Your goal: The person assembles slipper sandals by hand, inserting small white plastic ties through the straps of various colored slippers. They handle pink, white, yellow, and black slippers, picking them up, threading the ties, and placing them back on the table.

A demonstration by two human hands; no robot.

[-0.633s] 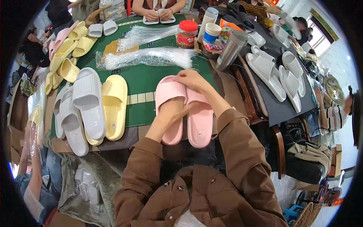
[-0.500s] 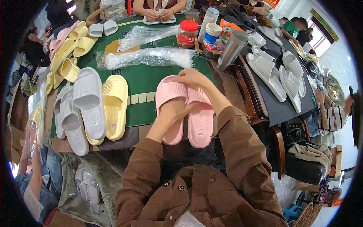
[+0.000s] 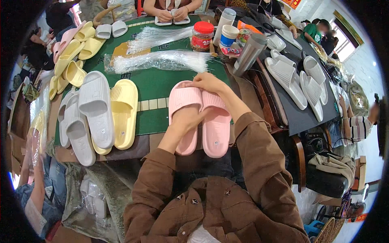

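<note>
Pink slippers [image 3: 215, 131] stayed at the table's [image 3: 142, 143] edge

We saw the hold barely change: the right hand [image 3: 209, 83] pinched a toe end; the left hand [image 3: 185, 119] reached under a strap, where we couldn't tell its grip. Far right, a person in green [image 3: 311, 32] showed more fully. Green cloth [image 3: 156, 90] covered the table; pale slippers [image 3: 285, 80] lay on a dark surface [image 3: 292, 118] beside it.

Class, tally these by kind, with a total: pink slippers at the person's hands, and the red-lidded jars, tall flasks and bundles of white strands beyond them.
Pink slippers: 2
Red-lidded jars: 1
Tall flasks: 2
Bundles of white strands: 2
Total: 7
</note>
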